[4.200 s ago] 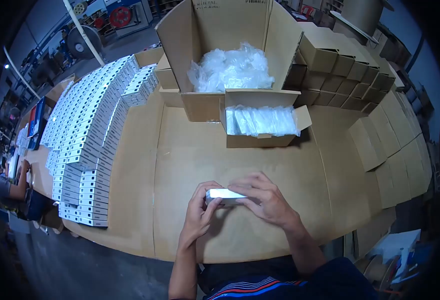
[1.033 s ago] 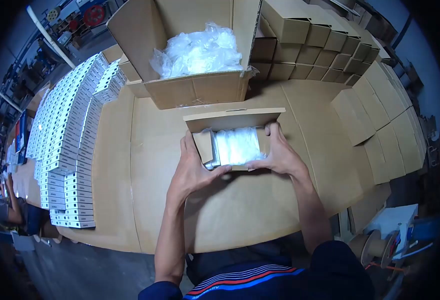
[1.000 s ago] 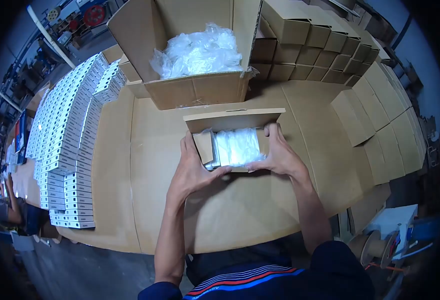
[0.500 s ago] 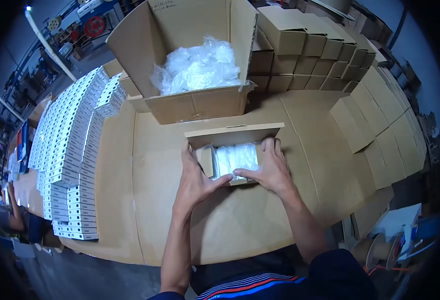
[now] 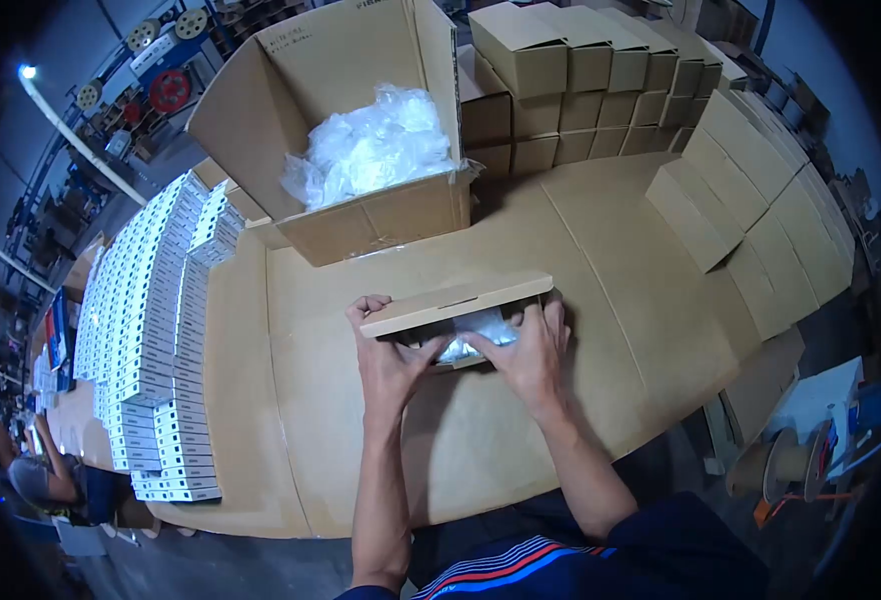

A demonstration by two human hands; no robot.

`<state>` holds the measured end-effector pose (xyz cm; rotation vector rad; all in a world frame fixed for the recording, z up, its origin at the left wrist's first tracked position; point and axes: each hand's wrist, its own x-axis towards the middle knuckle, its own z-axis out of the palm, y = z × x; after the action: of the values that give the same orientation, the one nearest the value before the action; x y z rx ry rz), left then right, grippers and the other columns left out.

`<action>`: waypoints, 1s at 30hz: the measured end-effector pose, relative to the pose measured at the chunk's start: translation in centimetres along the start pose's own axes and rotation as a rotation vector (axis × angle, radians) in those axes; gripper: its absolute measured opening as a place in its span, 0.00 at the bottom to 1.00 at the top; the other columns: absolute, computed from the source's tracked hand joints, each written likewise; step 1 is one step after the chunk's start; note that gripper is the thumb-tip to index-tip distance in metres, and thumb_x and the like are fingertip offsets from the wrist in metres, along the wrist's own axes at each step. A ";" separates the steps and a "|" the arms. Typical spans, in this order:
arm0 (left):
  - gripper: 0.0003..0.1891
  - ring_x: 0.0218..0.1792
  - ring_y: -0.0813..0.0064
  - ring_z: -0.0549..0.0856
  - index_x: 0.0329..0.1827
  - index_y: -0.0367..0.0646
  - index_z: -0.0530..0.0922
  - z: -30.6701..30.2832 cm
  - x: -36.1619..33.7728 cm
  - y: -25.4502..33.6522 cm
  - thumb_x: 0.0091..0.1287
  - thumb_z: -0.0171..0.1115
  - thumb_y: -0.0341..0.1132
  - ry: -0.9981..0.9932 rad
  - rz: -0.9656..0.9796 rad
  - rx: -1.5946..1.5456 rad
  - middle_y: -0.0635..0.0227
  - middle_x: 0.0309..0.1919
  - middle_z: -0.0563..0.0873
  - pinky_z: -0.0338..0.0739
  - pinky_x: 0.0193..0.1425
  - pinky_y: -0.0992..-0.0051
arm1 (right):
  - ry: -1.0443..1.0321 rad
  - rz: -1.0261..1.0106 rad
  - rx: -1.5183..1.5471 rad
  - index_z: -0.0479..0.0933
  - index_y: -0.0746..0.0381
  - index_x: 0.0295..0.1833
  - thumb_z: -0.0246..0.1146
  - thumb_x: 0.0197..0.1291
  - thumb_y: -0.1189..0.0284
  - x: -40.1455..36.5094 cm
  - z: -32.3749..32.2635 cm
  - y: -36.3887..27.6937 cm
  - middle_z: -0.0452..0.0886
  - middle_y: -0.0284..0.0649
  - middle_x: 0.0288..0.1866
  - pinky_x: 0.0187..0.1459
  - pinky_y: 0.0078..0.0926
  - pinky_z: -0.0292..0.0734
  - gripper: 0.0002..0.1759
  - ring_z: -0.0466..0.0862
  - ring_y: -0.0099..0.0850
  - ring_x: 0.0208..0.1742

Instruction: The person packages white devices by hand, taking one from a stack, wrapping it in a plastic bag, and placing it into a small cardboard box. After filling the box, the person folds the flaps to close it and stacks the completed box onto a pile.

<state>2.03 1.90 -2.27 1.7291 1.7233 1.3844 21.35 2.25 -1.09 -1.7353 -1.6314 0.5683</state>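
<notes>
A small brown cardboard box (image 5: 456,303) sits on the cardboard-covered table (image 5: 601,300) in front of me, its lid tipped forward over the opening. Clear-wrapped white items (image 5: 481,325) show in the gap under the lid. My left hand (image 5: 389,360) grips the box's left end, fingers reaching over the lid's left edge. My right hand (image 5: 529,352) holds the right end, thumb pressing in toward the wrapped items.
A large open carton (image 5: 341,140) full of clear plastic bags stands behind. Stacks of closed brown boxes (image 5: 661,100) fill the back right. Rows of small white boxes (image 5: 156,330) line the left. Another person (image 5: 51,480) sits at far left.
The small box has come a little nearer to me and its lid has swung down from upright toward shut. Both hands have stayed on the box ends.
</notes>
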 end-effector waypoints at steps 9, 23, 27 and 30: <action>0.44 0.58 0.64 0.73 0.60 0.35 0.71 0.3 -0.2 0.0 0.43 0.92 0.35 0.094 0.080 0.007 0.59 0.57 0.68 0.76 0.65 0.64 | 0.177 -0.278 0.467 0.85 0.63 0.47 0.76 0.57 0.78 -4.4 -0.8 2.4 0.61 0.63 0.84 0.81 0.45 0.59 0.12 0.64 0.55 0.84; 0.14 0.81 0.46 0.67 0.57 0.42 0.74 -1.1 -3.1 -2.5 0.74 0.67 0.31 0.064 0.189 -0.412 0.50 0.67 0.81 0.56 0.85 0.49 | 0.048 -0.298 0.301 0.91 0.54 0.42 0.83 0.51 0.71 -4.3 0.1 2.9 0.79 0.51 0.69 0.77 0.48 0.62 0.12 0.70 0.51 0.75; 0.09 0.79 0.47 0.71 0.49 0.38 0.81 -1.7 -4.6 -2.9 0.69 0.69 0.23 0.015 0.161 -0.331 0.49 0.65 0.84 0.57 0.86 0.48 | 0.050 -0.343 0.298 0.90 0.53 0.40 0.82 0.50 0.71 -4.7 0.8 4.1 0.82 0.46 0.62 0.74 0.48 0.63 0.11 0.71 0.49 0.72; 0.09 0.75 0.45 0.76 0.46 0.37 0.86 -2.3 -4.4 -2.4 0.65 0.70 0.20 0.015 0.169 -0.235 0.51 0.60 0.89 0.64 0.83 0.49 | 0.173 -0.345 0.268 0.90 0.55 0.41 0.81 0.52 0.72 -4.8 0.5 3.7 0.76 0.51 0.72 0.76 0.49 0.61 0.10 0.71 0.51 0.75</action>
<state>-0.29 -2.40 -4.77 1.7671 1.3823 1.6034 22.97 -2.35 -4.77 -1.2393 -1.6022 0.4342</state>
